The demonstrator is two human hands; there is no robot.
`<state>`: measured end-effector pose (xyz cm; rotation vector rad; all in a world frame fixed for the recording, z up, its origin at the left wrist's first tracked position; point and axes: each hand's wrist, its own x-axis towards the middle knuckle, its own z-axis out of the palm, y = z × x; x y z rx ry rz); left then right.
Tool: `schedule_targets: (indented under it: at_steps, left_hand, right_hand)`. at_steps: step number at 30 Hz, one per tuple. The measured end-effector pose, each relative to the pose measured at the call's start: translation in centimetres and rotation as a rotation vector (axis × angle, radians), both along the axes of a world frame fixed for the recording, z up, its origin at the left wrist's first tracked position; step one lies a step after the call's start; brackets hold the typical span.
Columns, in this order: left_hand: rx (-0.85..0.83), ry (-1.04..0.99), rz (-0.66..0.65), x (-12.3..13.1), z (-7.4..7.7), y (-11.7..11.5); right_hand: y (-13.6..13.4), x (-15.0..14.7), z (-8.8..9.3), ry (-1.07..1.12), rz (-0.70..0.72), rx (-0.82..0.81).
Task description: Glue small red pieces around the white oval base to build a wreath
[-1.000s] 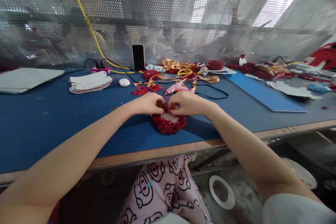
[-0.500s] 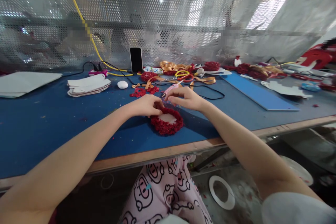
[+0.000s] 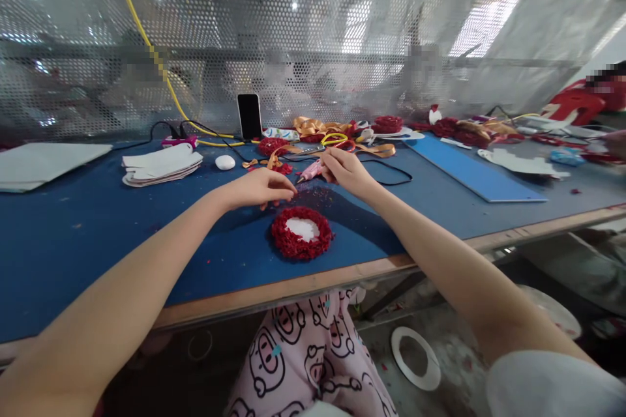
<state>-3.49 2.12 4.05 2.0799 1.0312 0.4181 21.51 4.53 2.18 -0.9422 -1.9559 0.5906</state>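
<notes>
A ring of ruffled red fabric around a white centre (image 3: 302, 230) lies on the blue tabletop, with neither hand touching it. Over the table, up and left of the ring, my left hand (image 3: 259, 189) hovers with its fingers loosely stretched and nothing visible in them. My right hand (image 3: 345, 172) has its fingers closed round a pink glue gun (image 3: 311, 171), whose pointed metal tip faces left. Red fabric pieces (image 3: 282, 168) lie just behind my left hand, partly hidden by it.
Yellow-handled scissors (image 3: 334, 139), orange ribbon (image 3: 317, 126) and a black cord (image 3: 403, 176) lie behind my hands. A phone (image 3: 250, 116) stands against the mesh. White cut sheets (image 3: 161, 164) and a white oval (image 3: 225, 162) are left; a blue board (image 3: 474, 169) is right.
My left hand has let go of the red ring and moved up and left. My right hand has closed on the pink glue gun, and the view has shifted slightly.
</notes>
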Motion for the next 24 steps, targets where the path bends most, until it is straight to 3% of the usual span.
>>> schedule_targets:
  at_steps: [7,10,12,15,17,20,24]
  left_hand:
    - [0.019,-0.527,0.376,0.2,-1.7,2.1]
    - [0.086,-0.536,0.527,-0.2,-2.2,2.7]
    - [0.225,-0.382,0.592,-0.6,-2.4,2.8]
    - [0.493,-0.006,0.505,-1.1,-2.7,2.7]
    - [0.615,0.143,0.493,-1.3,-3.0,2.8]
    - [0.803,0.222,0.440,-1.4,-3.8,3.4]
    - [0.889,0.259,0.268,-1.2,-4.8,4.1]
  right_hand:
    - [1.9,1.1,-1.1,-0.069,-0.081,-0.006]
    - [2.0,1.6,-1.1,-0.085,-0.095,0.029]
    - [2.0,1.9,-1.0,-0.087,-0.100,0.039]
    - [2.1,2.3,-0.6,-0.149,-0.159,0.088]
    - [2.3,2.6,-0.4,-0.229,-0.292,0.166]
    - [2.6,3.1,-0.2,-0.352,-0.470,0.236]
    - [2.9,3.7,-0.6,-0.566,-0.403,0.120]
